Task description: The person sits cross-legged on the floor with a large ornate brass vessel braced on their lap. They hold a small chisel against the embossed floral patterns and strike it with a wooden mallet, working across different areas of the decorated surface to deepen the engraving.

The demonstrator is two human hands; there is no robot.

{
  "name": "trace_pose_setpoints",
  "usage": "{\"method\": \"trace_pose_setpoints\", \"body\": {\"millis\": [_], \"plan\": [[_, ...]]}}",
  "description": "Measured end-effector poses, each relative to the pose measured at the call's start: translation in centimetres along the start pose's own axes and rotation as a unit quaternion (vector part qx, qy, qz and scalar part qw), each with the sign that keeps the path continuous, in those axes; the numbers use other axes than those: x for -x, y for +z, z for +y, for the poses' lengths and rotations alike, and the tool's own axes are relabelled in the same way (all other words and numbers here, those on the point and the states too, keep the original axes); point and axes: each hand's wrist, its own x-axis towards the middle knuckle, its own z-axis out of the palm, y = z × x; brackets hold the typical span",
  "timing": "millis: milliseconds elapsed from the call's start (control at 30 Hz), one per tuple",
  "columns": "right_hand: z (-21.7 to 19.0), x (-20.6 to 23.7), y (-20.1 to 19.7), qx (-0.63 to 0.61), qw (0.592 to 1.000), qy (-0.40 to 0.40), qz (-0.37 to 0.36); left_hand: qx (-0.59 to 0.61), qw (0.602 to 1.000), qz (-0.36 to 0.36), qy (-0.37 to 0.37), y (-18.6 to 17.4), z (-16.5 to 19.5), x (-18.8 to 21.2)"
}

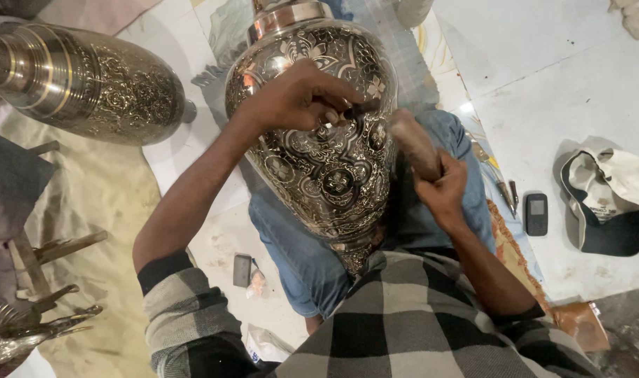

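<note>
A pale tiled floor [543, 77] spreads under the seated person, with a tan cloth [102, 203] over it at nine o'clock.

Nearest, at six o'clock, are the checked sleeves and the blue-jeaned lap. On the lap lies the urn [326, 147], a big engraved metal vessel, its foot toward the body and its neck pointing to twelve.

The right hand [442, 189], at three o'clock of the urn, is closed in a full fist round the lower end of a wooden mallet [412, 143], whose head leans toward the urn's flank. The left hand [298, 98] rests on top of the urn, fingers curled tight and pinched on a small dark chisel [358, 110], its tip against the engraved surface.

Further out, a phone [536, 213] and a cap [606, 203] lie on the tiles at three o'clock. A second urn [88, 80] lies on its side at ten o'clock.
</note>
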Motion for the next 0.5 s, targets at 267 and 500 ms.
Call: {"method": "trace_pose_setpoints", "body": {"millis": [267,500], "plan": [[-0.6,0.6,0.7,-0.078,0.985,0.144,-0.045,-0.091,0.996,0.015,-0.007,1.0,0.2,-0.4],[-0.3,0.4,-0.5,-0.100,0.993,0.063,0.004,-0.118,0.991,-0.044,-0.041,1.0,0.2,-1.3]]}}
